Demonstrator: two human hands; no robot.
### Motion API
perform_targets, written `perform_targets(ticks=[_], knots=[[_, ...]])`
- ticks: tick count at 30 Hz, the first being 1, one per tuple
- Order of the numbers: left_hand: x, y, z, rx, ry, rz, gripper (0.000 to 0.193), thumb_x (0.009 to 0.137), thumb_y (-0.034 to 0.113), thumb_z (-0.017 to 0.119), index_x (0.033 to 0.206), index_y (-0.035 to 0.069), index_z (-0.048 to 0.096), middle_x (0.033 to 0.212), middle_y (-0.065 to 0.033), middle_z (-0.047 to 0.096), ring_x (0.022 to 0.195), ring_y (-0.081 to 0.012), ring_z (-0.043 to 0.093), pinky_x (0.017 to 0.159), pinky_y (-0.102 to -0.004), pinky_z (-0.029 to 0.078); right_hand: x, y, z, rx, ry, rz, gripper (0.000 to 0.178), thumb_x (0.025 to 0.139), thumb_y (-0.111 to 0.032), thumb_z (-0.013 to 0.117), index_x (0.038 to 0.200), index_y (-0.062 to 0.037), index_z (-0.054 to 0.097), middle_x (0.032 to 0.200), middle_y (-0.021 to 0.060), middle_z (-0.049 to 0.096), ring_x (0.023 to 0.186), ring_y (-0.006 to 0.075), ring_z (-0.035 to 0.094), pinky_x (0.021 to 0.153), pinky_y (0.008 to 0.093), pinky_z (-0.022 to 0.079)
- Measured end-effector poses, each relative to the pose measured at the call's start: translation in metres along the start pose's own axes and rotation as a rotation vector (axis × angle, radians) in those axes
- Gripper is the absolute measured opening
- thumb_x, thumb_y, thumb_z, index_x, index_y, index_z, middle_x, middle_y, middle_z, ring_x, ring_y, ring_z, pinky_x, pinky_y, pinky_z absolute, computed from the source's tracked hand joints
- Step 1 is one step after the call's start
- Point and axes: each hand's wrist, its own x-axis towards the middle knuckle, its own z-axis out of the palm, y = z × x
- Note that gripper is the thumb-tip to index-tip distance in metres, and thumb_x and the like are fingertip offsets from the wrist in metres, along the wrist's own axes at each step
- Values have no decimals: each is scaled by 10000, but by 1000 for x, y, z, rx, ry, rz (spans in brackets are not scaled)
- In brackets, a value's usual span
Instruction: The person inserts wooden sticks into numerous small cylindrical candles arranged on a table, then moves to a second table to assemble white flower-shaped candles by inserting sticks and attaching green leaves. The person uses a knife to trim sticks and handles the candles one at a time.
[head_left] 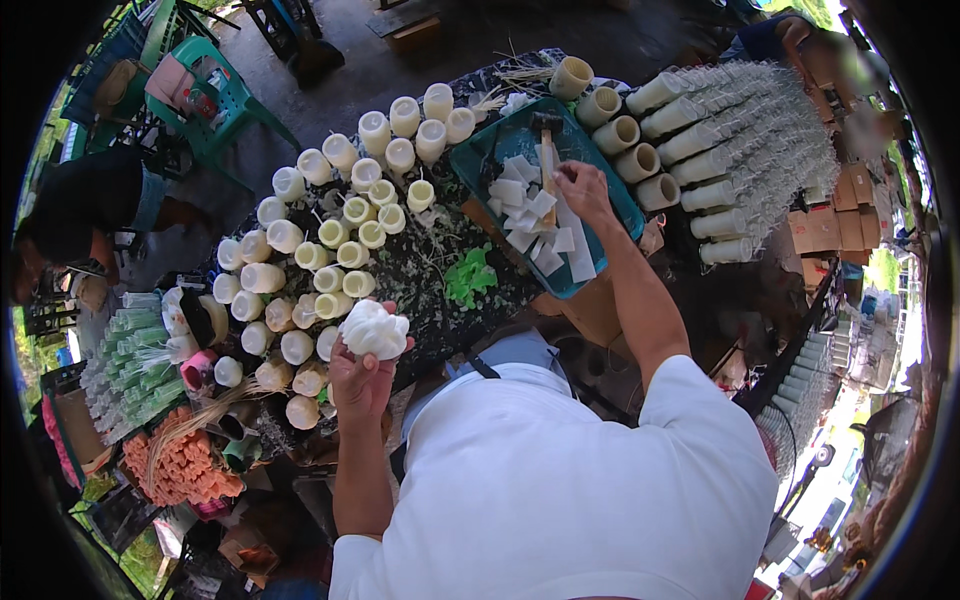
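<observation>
My left hand (362, 378) holds up a rounded, lumpy white ball (373, 330) with folds in its surface, at the near edge of the table. Over the teal tray (622, 190) is my right hand (583, 187), its fingers curled together. It is beside the wooden handle of a dark-headed hammer (547, 160) that lies across the tray; whether anything is between the fingers is hidden. White square pieces (520, 215) lie loosely heaped in the tray, with a longer white strip (577, 245) among them. Rows of pale cylindrical candles (333, 233), several with wicks, stand left of the tray.
Bright green scraps (470, 278) lie on the speckled black tabletop (430, 255). Hollow cream cylinders (613, 135) and many clear-looking tubes (745, 140) are right of the tray. Orange bundles (180, 460) sit at the lower left. A green chair (215, 100) and other people are beyond.
</observation>
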Motion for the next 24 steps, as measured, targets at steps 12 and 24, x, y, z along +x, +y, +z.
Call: perform_targets(ticks=[12,24], knots=[[12,-71,48,-39,349,47,1008,726,298,930,1485,-39,358,1387,-243,548,1199,-367,632,908,-494,621,322,89,105,-615,-266,-140,398,996,-179,379,1120,17,702,1239,239,679,1158,412,655,1002,488,521],[51,-71,75,-61,389,99,981,721,254,935,1471,-45,378,1387,-241,546,1200,-360,633,917,-491,623,325,92,96,-394,-148,-147,282,980,-125,479,1091,1,706,1151,209,710,1043,367,692,891,471,550]])
